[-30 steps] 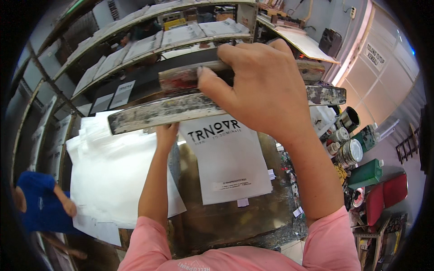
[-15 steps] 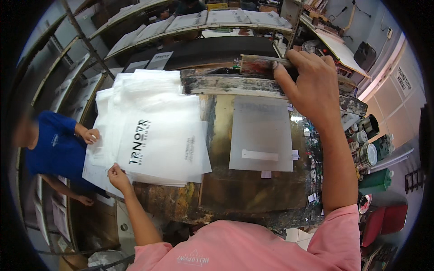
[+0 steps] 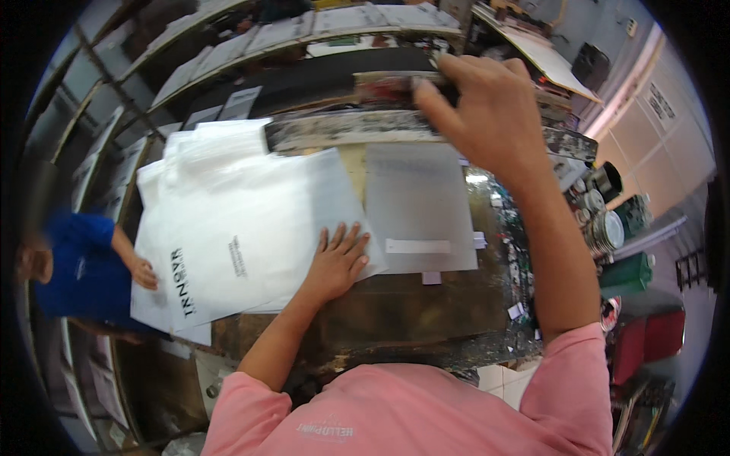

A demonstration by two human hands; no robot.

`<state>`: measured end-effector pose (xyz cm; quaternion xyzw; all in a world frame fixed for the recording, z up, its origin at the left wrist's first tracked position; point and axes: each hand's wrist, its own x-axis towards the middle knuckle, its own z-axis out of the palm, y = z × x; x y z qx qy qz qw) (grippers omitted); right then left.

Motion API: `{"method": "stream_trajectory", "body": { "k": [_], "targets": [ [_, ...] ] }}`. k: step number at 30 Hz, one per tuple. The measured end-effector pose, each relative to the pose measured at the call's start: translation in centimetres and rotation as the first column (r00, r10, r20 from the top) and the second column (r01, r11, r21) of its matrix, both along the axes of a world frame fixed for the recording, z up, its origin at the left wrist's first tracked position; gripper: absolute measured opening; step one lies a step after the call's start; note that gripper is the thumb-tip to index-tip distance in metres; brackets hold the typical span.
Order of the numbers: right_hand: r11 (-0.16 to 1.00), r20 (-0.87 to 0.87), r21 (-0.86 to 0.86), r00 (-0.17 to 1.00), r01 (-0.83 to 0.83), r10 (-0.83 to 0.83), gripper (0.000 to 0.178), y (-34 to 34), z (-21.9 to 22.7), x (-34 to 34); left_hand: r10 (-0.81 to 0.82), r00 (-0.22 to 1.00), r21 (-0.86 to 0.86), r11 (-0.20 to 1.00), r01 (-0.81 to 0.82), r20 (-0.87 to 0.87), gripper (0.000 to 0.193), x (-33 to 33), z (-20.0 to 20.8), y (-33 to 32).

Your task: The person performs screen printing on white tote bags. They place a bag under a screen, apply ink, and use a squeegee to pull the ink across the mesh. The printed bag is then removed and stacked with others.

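A stack of thin white sheets [image 3: 281, 197] with black printing lies on the left of the worktable. My left hand [image 3: 338, 262] rests flat with spread fingers on the stack's right edge. To its right, a translucent sheet [image 3: 418, 197] with a pale strip [image 3: 418, 246] lies on the brown board. At the far side my right hand [image 3: 490, 114] is wrapped round an ink-stained wooden bar [image 3: 380, 89], thumb on its near face. Just in front of that bar is a paint-smeared wooden frame edge [image 3: 350, 129]. The bar's right part is hidden by my hand.
On the left a person in blue [image 3: 91, 266] has a hand [image 3: 143, 273] at the stack's left edge. Racks of sheets [image 3: 281, 42] stand behind and left. Cans [image 3: 606, 229] and a green container [image 3: 627, 272] stand at right, near a red chair [image 3: 646, 346].
My left hand has gone from the stack's left edge to its right edge, its fingers now spread. The top printed sheet has moved left and turned. My right hand keeps its hold.
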<state>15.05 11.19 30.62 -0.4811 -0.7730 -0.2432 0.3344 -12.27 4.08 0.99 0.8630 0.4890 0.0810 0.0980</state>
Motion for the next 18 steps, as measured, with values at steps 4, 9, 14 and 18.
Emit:
{"method": "stream_trajectory", "body": {
  "k": [4, 9, 14, 18],
  "targets": [
    [1.0, -0.013, -0.019, 1.0, -0.014, 0.013, 0.045, -0.1, 0.7, -0.1, -0.256, 0.964, 0.138, 0.96, 0.245, 0.067, 0.054, 10.0, -1.4, 3.0],
    [0.994, 0.078, -0.103, 0.996, -0.032, 0.04, 0.056, -0.5, 3.0, 0.6, -0.385, 0.909, 0.182, 0.917, 0.355, 0.162, 0.052, 16.8, -2.9, 4.8],
    [0.99, 0.078, -0.127, 0.994, -0.06, 0.07, 0.056, 0.7, 3.6, 0.9, -0.391, 0.91, 0.102, 0.92, 0.379, 0.141, 0.055, 18.4, -1.8, 4.6],
    [0.987, 0.076, -0.137, 0.993, -0.082, 0.093, 0.057, 1.1, 3.5, 0.9, -0.389, 0.891, 0.132, 0.921, 0.367, 0.236, 0.054, 18.5, -1.0, 4.0]
  ]
}}
